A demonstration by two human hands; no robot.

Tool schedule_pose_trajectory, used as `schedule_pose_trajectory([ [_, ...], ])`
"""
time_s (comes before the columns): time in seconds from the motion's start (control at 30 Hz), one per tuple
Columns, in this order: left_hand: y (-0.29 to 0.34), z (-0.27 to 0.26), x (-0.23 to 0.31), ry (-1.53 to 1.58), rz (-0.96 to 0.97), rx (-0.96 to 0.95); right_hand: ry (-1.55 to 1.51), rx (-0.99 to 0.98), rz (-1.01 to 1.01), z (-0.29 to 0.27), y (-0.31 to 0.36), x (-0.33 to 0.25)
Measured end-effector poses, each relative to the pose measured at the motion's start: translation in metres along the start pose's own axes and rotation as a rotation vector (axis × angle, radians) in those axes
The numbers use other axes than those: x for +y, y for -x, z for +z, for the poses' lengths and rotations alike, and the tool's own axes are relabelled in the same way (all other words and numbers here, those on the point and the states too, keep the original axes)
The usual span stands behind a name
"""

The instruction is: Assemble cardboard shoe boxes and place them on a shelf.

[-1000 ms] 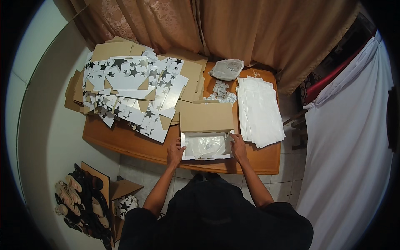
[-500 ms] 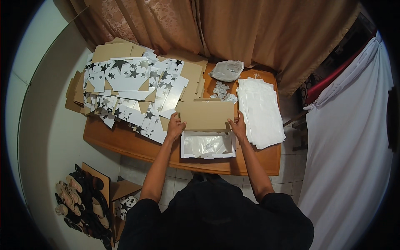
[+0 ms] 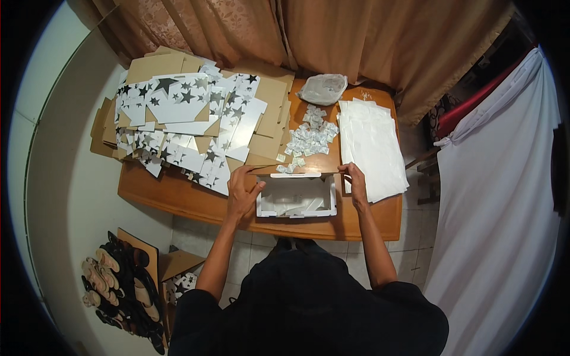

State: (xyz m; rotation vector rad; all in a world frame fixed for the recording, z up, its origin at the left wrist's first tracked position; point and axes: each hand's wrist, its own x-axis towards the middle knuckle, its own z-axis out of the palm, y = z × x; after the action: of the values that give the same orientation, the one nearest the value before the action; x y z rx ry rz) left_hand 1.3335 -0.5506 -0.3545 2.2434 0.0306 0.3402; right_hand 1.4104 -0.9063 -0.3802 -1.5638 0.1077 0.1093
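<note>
A small white cardboard box (image 3: pixel 266 212) stands open on the table in front of me. Inside it lies a clear plastic bag or sheet (image 3: pixel 297 196). The box's lid (image 3: pixel 295 175) is raised at the far side and appears almost edge-on, with a white strip along its front. My left hand (image 3: pixel 242 193) is closed at the lid's left end, fingers curled over it and thumb near the box's left wall. At the right end, the fingers of my right hand (image 3: pixel 356 181) pinch the lid's corner. Just beyond the lid lie many small white packets (image 3: pixel 312 139).
Flat cardboard boxes (image 3: pixel 184 107) with black stars pile up on the left of the wooden table (image 3: pixel 172 193). A stack of white sheets or bags (image 3: pixel 371 148) lies right; a plastic bag (image 3: pixel 322 89) sits behind. Shoes (image 3: pixel 122 288) stand lower left.
The lid has swung from showing its broad brown face to nearly edge-on, uncovering more of the box's inside and the packets. Both hands have moved with it, slightly farther apart.
</note>
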Motion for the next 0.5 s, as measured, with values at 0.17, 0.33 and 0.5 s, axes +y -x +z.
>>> schedule_pose_trajectory([
  [0.17, 0.028, 0.003, 0.013, -0.327, 0.275, -0.084, 0.418, -0.09, 0.144, 0.002, 0.019, -0.015],
  [0.33, 0.047, 0.016, 0.008, -0.361, 0.353, -0.243, 0.822, -0.183, -0.017, 0.011, 0.036, -0.022],
  [0.5, 0.06, 0.032, 0.007, -0.287, 0.4, -0.362, 1.068, -0.231, -0.248, 0.032, 0.068, -0.018],
])
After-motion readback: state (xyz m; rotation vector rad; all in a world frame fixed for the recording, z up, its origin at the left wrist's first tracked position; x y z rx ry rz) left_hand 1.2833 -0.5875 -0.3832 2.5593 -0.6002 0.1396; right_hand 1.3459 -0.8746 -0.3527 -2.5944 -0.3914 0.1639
